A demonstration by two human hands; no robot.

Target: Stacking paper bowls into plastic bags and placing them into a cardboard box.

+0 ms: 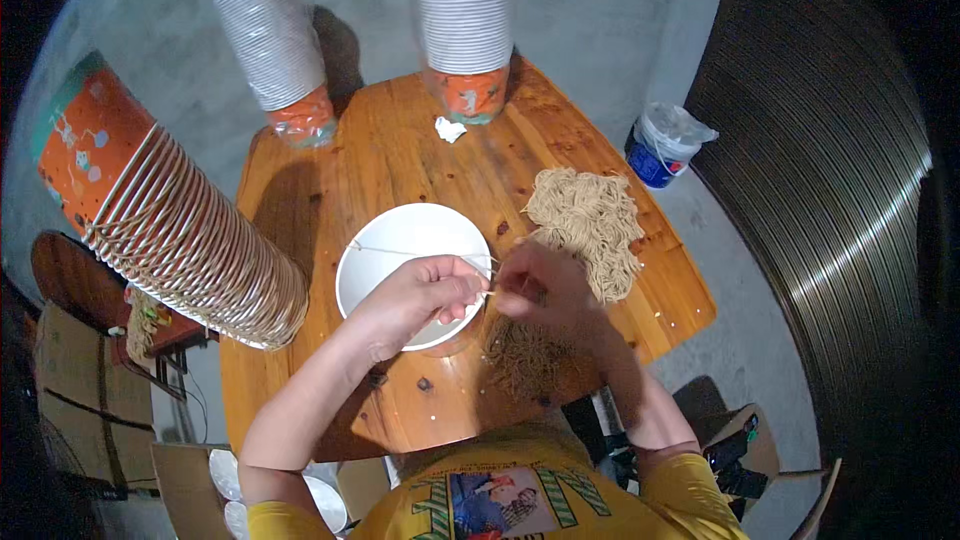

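Observation:
A white round paper bucket [405,225] stands on the wooden table in front of me, its mouth toward me. A thin pale string [385,251] crosses the mouth. My left hand [422,298] is over the bucket's near right part, thumb and forefinger pinched on the string. My right hand [548,285] meets it at the right rim, fingers curled in a pinch on the string; shadow hides part of them. Just beyond my right hand lies a heap of tan string [590,215]. A darker, shaded heap of string [530,352] lies below my right wrist.
At the left leans a tall stack of orange-patterned buckets [200,230] with string around their rims. Two plastic-wrapped bucket stacks [270,40] [463,20] stand at the table's far edge, near a crumpled white scrap [450,129]. A blue-and-white pail [662,148] stands on the floor, right.

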